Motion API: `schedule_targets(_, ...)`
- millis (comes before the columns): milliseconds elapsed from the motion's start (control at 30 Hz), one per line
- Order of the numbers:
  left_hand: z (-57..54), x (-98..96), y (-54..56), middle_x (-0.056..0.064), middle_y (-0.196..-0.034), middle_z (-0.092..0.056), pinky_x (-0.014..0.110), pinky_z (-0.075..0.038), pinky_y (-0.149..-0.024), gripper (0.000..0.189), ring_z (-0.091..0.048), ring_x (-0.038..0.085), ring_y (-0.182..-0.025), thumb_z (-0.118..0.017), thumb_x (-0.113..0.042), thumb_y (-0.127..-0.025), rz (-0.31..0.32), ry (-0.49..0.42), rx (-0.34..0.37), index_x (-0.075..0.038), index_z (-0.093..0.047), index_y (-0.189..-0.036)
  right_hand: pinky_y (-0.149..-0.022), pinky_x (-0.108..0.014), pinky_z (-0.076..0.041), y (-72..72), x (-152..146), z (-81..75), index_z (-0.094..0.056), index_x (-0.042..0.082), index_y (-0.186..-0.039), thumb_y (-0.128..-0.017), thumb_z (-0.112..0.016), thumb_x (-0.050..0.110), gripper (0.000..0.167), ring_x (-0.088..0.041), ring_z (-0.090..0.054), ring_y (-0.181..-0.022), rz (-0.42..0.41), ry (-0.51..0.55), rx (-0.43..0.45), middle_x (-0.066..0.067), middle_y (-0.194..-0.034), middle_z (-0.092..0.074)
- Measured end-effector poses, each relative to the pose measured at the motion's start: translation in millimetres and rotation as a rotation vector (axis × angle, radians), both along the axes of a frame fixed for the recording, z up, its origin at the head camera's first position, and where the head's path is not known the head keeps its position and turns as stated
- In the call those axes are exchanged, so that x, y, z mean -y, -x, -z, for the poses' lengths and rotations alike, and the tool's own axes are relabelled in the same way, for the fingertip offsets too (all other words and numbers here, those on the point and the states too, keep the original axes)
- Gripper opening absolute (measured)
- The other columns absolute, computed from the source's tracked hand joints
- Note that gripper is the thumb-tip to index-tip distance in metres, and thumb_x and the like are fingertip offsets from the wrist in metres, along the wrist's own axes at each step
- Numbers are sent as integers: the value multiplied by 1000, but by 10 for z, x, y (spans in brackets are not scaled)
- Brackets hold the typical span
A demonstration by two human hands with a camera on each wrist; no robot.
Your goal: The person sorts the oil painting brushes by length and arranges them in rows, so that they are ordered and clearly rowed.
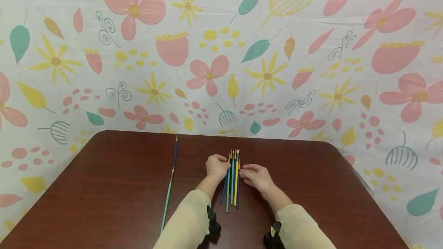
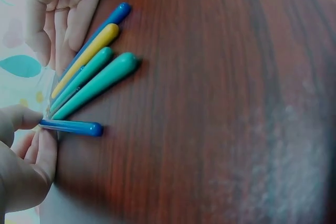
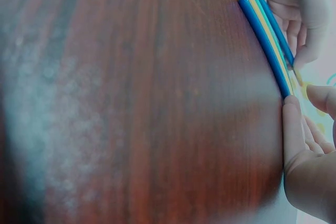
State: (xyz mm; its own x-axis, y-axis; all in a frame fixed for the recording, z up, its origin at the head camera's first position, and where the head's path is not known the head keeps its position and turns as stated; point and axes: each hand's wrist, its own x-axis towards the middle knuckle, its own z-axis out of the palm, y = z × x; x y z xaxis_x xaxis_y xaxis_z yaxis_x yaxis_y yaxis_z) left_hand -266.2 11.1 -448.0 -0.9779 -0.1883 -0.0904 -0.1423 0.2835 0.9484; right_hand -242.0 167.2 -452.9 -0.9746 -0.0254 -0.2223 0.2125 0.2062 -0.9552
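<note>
Several paintbrushes lie close together on the table, bristles toward the wall. Among them are a yellow paintbrush [image 1: 236, 187], a green paintbrush [image 1: 227, 193] and a dark blue paintbrush [image 1: 238, 193] at the right side. My left hand [image 1: 217, 168] is at the bunch's left; in the left wrist view its thumb and fingers pinch a blue paintbrush [image 2: 76, 127], which angles away from the others. On the opposite side, my right hand [image 1: 258, 178] has its fingers extended, with fingertips against or very near the dark blue paintbrush. The bristle ends are hidden in both wrist views.
Left of the hands, another blue paintbrush [image 1: 175, 155] and a green paintbrush [image 1: 167, 199] lie nearly end to end in a line. The dark wooden table [image 1: 117, 180] meets a flower-patterned cloth [image 1: 207, 18] at its far edge.
</note>
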Motion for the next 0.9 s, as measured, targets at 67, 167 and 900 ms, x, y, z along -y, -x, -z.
schedule_targets(67, 2, -3, 2, 13, -92, -64, 36, -54, -66, 11, -60, 23, -79, -69, -8, -81, -11, -24, 10, -3, -68, -91, -89, -42, -54, 2, -1, -1, -53, -5, -126, -89, -63, 13, 43, -24, -65, -101, 1, 1, 0, -23, -120, -62)
schedule_targets(167, 10, 0, 13, 13, -93, -65, 36, -54, -67, 11, -60, 23, -79, -69, -9, -82, -32, -48, 24, -3, -68, -91, -89, -42, -54, 6, -4, 8, -53, -5, -126, -90, -63, 14, 42, -24, -65, -102, 0, 0, 0, -23, -119, -63)
schedule_targets(900, 71, 352, 74, 18, -103, -63, 29, -57, -63, 23, -60, 14, -64, -59, -8, -87, 12, -287, 13, 4, -66, -106, -89, -41, -54, 7, -11, 16, -53, -5, -126, -89, -63, 12, 43, -24, -65, -100, -4, 23, -7, -21, -117, -64)
